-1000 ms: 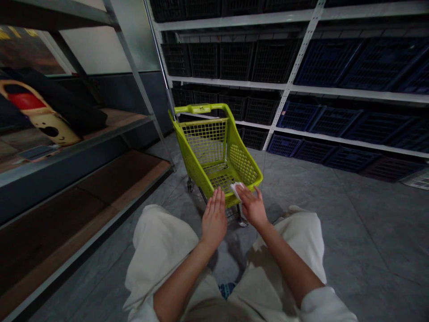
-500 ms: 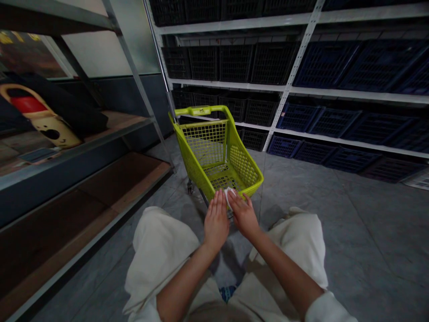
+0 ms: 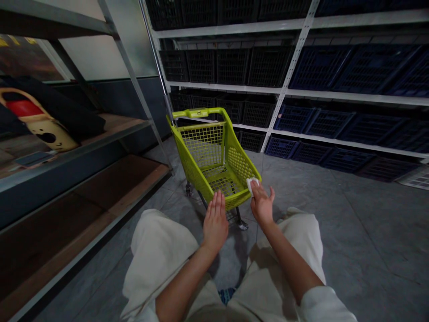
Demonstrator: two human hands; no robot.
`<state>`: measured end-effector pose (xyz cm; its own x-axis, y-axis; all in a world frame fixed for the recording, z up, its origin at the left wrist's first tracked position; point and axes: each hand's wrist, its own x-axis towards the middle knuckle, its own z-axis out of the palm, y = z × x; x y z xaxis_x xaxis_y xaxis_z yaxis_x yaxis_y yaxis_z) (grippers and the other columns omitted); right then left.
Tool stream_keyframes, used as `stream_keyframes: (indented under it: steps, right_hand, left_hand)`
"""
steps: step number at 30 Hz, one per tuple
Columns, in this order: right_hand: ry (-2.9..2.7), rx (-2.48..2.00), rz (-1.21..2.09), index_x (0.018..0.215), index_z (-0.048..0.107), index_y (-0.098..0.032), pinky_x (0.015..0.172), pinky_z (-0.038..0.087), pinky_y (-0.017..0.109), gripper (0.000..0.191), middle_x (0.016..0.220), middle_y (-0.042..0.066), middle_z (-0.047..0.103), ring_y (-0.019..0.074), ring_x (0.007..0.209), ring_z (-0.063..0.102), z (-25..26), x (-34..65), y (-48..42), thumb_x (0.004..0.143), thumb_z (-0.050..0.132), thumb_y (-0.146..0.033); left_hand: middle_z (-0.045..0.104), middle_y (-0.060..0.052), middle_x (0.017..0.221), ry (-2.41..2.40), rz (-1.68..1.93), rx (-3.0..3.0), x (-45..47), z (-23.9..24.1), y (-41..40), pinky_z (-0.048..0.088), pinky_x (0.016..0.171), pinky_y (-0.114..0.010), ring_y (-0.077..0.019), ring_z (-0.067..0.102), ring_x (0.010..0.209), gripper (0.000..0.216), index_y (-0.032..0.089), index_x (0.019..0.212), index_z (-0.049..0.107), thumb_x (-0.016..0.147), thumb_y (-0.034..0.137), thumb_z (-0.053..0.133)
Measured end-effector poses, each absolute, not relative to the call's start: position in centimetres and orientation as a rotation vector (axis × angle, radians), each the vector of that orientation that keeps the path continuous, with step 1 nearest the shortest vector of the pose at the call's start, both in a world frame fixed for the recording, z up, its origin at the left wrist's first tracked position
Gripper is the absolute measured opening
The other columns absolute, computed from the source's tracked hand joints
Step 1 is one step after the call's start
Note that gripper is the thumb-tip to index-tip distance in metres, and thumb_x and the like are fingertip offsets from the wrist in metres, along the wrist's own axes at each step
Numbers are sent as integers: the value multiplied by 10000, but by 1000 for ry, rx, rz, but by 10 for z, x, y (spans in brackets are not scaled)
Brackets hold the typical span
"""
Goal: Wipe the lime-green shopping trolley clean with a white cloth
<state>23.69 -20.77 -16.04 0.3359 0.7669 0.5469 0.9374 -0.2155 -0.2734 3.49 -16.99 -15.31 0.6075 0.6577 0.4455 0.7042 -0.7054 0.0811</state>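
A yellow-green plastic shopping cart (image 3: 217, 150) stands on the floor in front of my knees, its low front edge towards me. My left hand (image 3: 216, 221) lies with straight fingers against the near left part of that edge and holds nothing I can see. At the cart's near right corner, my right hand (image 3: 262, 203) presses a white cloth (image 3: 252, 184), or perhaps a tissue, onto the rim. The cloth is crumpled and partly hidden under the fingers.
White metal shelving (image 3: 281, 100) with rows of black crates (image 3: 268, 67) and blue crates (image 3: 323, 67) spans the back. On the left rack (image 3: 134, 129) are a yellow cup with a red top (image 3: 47, 125) and a phone-like flat object (image 3: 35, 158). Grey tiled floor (image 3: 335, 214) extends to the right.
My right hand has slid the white cloth along the rim from the front middle to the right corner. The left hand stays nearly in place.
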Motion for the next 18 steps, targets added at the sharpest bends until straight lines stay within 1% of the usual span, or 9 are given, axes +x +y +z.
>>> stream_keyframes:
  steps: [2, 6, 10, 12, 15, 18]
  right_hand:
    - [-1617, -1956, -357, 1494, 421, -234, 1222, 43, 543, 693, 1492, 89, 537, 213, 1440, 418, -160, 200, -205, 831, 391, -36]
    - [-1857, -1822, -288, 1522, 382, -230, 1228, 87, 511, 721, 1501, 96, 527, 204, 1447, 404, -155, 159, -204, 827, 405, -42]
    - [-1971, -1774, -332, 1535, 360, -240, 1230, 86, 511, 760, 1497, 90, 532, 207, 1430, 430, -155, 195, -209, 804, 426, -41]
    - [-1877, -1848, -376, 1529, 370, -242, 1228, 98, 508, 769, 1499, 82, 532, 206, 1429, 433, -158, 228, -212, 790, 427, -35]
    - [-1632, -1977, -412, 1484, 437, -260, 1220, 93, 537, 727, 1483, 65, 551, 210, 1423, 443, -162, 268, -214, 793, 410, -35]
    - [-1498, -2029, -419, 1454, 476, -255, 1214, 70, 564, 677, 1462, 71, 572, 222, 1413, 456, -162, 273, -210, 814, 402, -47]
  left_hand:
    - [236, -173, 1644, -1170, -696, -2715, 35, -153, -170, 273, 1230, -438, -257, 155, 1540, 833, 43, 1583, 92, 820, 68, 426]
    - [250, -169, 1641, -1167, -706, -2707, 31, -153, -167, 275, 1230, -437, -247, 184, 1535, 816, 72, 1590, 83, 848, 90, 420]
    - [236, -170, 1644, -1151, -702, -2721, 28, -153, -166, 275, 1230, -441, -248, 174, 1537, 842, 66, 1589, 69, 826, 77, 426]
    - [215, -168, 1650, -1141, -707, -2729, 28, -153, -167, 270, 1232, -448, -255, 154, 1540, 850, 62, 1588, 67, 820, 76, 431]
    - [209, -164, 1653, -1142, -711, -2732, 32, -154, -168, 267, 1234, -449, -261, 141, 1542, 835, 58, 1587, 86, 824, 74, 427]
    - [227, -166, 1649, -1159, -708, -2726, 35, -155, -170, 268, 1235, -443, -262, 142, 1542, 815, 46, 1579, 129, 822, 68, 427]
